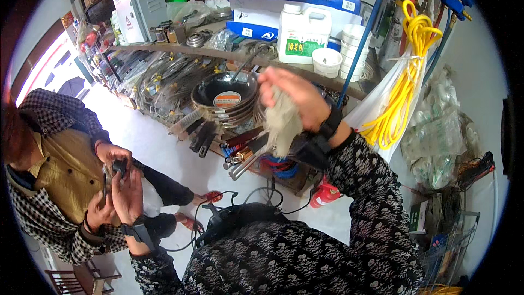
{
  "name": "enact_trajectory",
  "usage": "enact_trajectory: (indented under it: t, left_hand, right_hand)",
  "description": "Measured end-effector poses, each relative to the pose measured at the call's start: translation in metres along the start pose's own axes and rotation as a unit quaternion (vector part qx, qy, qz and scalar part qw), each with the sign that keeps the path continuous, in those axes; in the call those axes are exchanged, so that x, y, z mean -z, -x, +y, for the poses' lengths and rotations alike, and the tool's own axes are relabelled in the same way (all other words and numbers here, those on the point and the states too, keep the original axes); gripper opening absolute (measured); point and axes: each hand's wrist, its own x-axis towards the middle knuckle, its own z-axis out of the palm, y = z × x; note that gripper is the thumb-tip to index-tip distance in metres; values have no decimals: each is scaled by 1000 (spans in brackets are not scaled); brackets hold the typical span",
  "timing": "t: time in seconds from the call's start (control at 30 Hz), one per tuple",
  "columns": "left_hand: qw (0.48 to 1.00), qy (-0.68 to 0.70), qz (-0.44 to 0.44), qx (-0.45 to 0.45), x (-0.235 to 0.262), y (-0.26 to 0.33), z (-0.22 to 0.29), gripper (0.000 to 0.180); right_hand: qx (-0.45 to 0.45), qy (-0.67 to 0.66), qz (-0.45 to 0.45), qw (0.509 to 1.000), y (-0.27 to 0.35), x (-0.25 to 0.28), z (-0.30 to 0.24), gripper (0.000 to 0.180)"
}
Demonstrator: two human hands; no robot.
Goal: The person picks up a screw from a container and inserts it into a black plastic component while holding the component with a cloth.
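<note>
My right hand (299,97) is raised in front of the shelf, its fingers closed around a limp grey-beige cloth (283,125) that hangs down; the fingers are slightly blurred. Below and left of it stands a stack of dark round pans (221,90), with a paper label inside the top one. My left hand (129,196) is turned up beside a co-worker's hands, fingers around a small black object (119,167). The co-worker's upper hand (111,152) touches that object too, and the lower hand (100,212) is close beside mine.
A white jug (304,34) and white tubs (355,49) stand on the shelf (218,53). Tools with dark handles (203,137) and metal rods (248,165) jut out below. Yellow hose (401,82) hangs at right. A red extinguisher (325,194) and black cables (262,190) are on the floor.
</note>
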Motion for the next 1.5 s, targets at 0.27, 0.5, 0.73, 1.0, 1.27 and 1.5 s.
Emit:
enact_trajectory:
  t: [0.27, 0.5, 0.73, 1.0, 1.27, 1.5]
  left_hand:
    - [999, 12, 0, -45, 18, -3, -21, 31]
    - [995, -81, -32, -42, -9, 32, -43, 56]
    - [975, -212, 30, -65, 0, 68, -36, 53]
    - [955, -255, 109, -103, 7, 96, -29, 43]
    - [922, -359, 113, -93, 39, 129, -41, 23]
    - [903, -414, 79, -80, 38, 120, -54, 16]
  right_hand:
    - [16, -319, 88, 943, -11, 98, 20, 24]
    - [104, -305, 17, 946, -36, 204, 24, 9]
    - [73, -285, 140, 945, -53, 285, 37, 22]
    - [-13, -236, -17, 972, -15, 163, 2, 30]
    - [0, 175, 96, 980, 85, 6, 35, 20]
    - [-97, 95, 229, 964, 137, -17, 68, 17]
